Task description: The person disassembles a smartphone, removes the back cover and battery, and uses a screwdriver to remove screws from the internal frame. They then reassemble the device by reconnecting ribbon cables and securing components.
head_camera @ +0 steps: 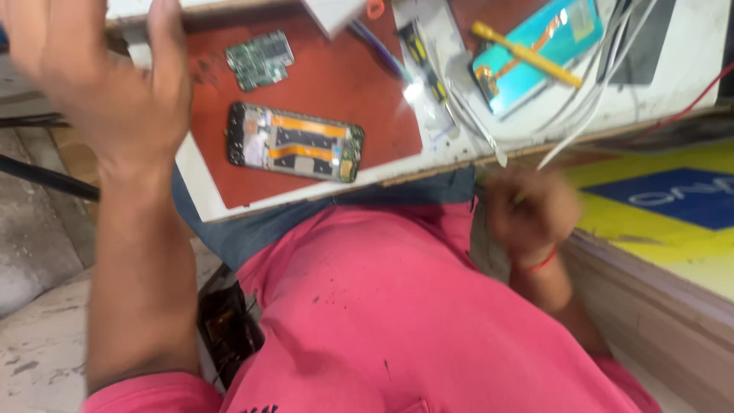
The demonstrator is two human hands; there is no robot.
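Head view: left hand (99, 69) hovers open, empty, beside the fragile opened phone (294, 143), best held by its edges; blurred right hand (531, 210) unclear.

Opened phone (295, 143) lies near the surface's (336, 84) front edge, circuit board (261, 58) behind it. Left hand (99, 73) raised empty; right hand (530, 210) blurry below the edge.
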